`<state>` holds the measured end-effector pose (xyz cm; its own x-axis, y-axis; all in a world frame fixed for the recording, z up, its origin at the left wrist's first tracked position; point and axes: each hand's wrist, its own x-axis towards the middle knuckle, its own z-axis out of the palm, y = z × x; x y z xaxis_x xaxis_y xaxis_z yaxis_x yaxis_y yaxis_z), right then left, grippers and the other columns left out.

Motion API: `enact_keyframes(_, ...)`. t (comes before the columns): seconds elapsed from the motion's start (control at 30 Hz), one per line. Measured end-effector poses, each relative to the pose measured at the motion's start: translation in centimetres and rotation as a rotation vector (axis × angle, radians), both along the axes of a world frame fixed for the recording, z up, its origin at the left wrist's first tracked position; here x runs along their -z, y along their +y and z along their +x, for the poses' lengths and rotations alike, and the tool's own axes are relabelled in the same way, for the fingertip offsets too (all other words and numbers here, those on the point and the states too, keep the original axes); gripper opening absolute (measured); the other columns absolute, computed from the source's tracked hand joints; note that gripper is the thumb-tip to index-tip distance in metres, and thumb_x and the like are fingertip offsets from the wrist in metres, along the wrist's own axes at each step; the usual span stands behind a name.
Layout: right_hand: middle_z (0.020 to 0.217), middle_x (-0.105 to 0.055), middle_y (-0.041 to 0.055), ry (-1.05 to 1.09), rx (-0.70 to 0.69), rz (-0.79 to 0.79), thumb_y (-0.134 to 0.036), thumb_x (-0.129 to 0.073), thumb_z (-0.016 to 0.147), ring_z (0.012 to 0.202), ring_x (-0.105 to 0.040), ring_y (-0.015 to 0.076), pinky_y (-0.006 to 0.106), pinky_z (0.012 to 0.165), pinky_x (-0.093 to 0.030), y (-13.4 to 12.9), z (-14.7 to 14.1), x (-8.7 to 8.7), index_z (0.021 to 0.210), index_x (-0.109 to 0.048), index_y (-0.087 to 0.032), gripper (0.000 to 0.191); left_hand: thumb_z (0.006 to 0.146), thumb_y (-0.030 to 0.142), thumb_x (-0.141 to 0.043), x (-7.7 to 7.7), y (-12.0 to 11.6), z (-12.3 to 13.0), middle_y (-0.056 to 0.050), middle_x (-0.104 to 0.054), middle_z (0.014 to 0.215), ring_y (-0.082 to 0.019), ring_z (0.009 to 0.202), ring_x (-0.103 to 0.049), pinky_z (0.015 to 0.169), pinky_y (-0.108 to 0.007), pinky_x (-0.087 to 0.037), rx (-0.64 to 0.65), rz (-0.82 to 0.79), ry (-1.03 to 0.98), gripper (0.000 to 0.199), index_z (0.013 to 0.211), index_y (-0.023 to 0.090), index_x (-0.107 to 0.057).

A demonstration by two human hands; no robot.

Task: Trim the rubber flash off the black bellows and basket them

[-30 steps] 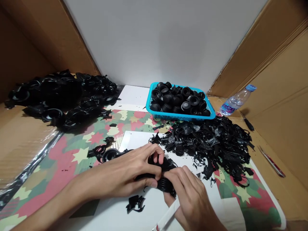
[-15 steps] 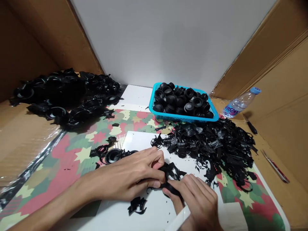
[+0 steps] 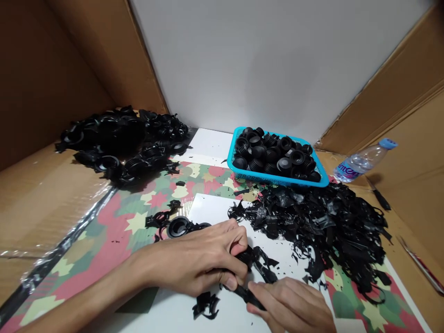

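Note:
Both of my hands are at work low in the middle, above a white sheet (image 3: 211,206). My left hand (image 3: 208,259) is closed, thumb and fingers pinching a black rubber part (image 3: 248,296) with ragged thin edges. My right hand (image 3: 291,303) grips the same part from the right, its thumb and forefinger pressed against it. Torn black flaps (image 3: 265,266) stick out beyond the fingers. The part's full shape is hidden by my hands. Just below my left hand lies a black scrap (image 3: 205,305). Behind my left wrist sits a ring-shaped black rubber part (image 3: 178,226).
A blue basket (image 3: 277,178) full of ribbed black rubber parts stands at the back. Right of centre spreads a heap of black scraps (image 3: 322,226). Untrimmed parts (image 3: 121,148) are piled at the left. A water bottle (image 3: 364,162), a black-handled tool (image 3: 381,199) and tweezers (image 3: 423,266) lie rightward.
The view has shifted, so everything sits further right and slightly lower. My right hand has turned flatter and drawn slightly away from the left, with more black rubber showing between them.

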<state>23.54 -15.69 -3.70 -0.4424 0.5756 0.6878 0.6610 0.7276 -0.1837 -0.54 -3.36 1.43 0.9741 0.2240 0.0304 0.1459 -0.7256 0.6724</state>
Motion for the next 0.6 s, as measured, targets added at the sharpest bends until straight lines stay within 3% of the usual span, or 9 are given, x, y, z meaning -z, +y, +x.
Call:
enact_keyframes(0.2, 0.071, -0.078, -0.0033, 0.226, 0.162, -0.028, -0.020, -0.056, 0.117, 0.050, -0.069, 0.0109, 0.025, 0.051, -0.052, -0.2, -1.9, 2.4, 0.110, -0.079, -0.020, 0.023, 0.103, 0.018, -0.074, 0.2, 0.1, -0.2, -0.003, -0.060, 0.101, -0.023, 0.097, -0.062, 0.086, -0.029, -0.051, -0.069, -0.018, -0.015, 0.014, 0.091, 0.025, -0.070)
enact_keyframes(0.3, 0.087, -0.082, 0.0027, 0.278, 0.171, -0.113, -0.022, -0.055, 0.117, 0.068, -0.079, 0.0152, 0.024, 0.065, -0.060, -0.5, -2.3, 2.9, 0.123, -0.078, -0.021, 0.024, 0.100, 0.024, -0.078, 0.2, 0.1, -0.2, -0.003, -0.060, 0.104, -0.023, 0.099, -0.064, 0.086, -0.029, -0.053, -0.100, -0.045, -0.028, 0.008, 0.097, 0.024, -0.071)
enact_keyframes(0.4, 0.099, -0.082, 0.0060, 0.350, 0.174, -0.223, -0.024, -0.056, 0.116, 0.084, -0.082, 0.0178, 0.024, 0.080, -0.065, -1.0, -2.0, 3.1, 0.134, -0.074, -0.022, 0.026, 0.096, 0.035, -0.088, 0.2, 0.0, -0.1, -0.002, -0.061, 0.104, -0.022, 0.095, -0.065, 0.081, -0.028, -0.053, -0.147, -0.043, -0.050, 0.022, 0.101, 0.022, -0.071)
enact_keyframes(0.5, 0.109, -0.080, 0.0066, 0.410, 0.185, -0.299, -0.026, -0.056, 0.116, 0.095, -0.081, 0.0181, 0.022, 0.090, -0.065, -1.5, -1.7, 3.1, 0.139, -0.072, -0.024, 0.028, 0.093, 0.047, -0.092, 0.4, -0.3, 0.2, -0.002, -0.064, 0.102, -0.021, 0.091, -0.065, 0.074, -0.028, -0.049, -0.193, 0.056, -0.063, 0.033, 0.098, 0.022, -0.070)
enact_keyframes(0.6, 0.113, -0.078, 0.0064, 0.439, 0.166, -0.344, -0.020, -0.054, 0.115, 0.101, -0.080, 0.0171, 0.021, 0.098, -0.063, -1.5, -1.6, 3.0, 0.139, -0.071, -0.025, 0.030, 0.096, 0.045, -0.090, 0.4, -0.5, 0.3, -0.003, -0.067, 0.101, -0.022, 0.087, -0.065, 0.072, -0.029, -0.048, -0.219, 0.144, -0.085, 0.033, 0.102, 0.022, -0.068)
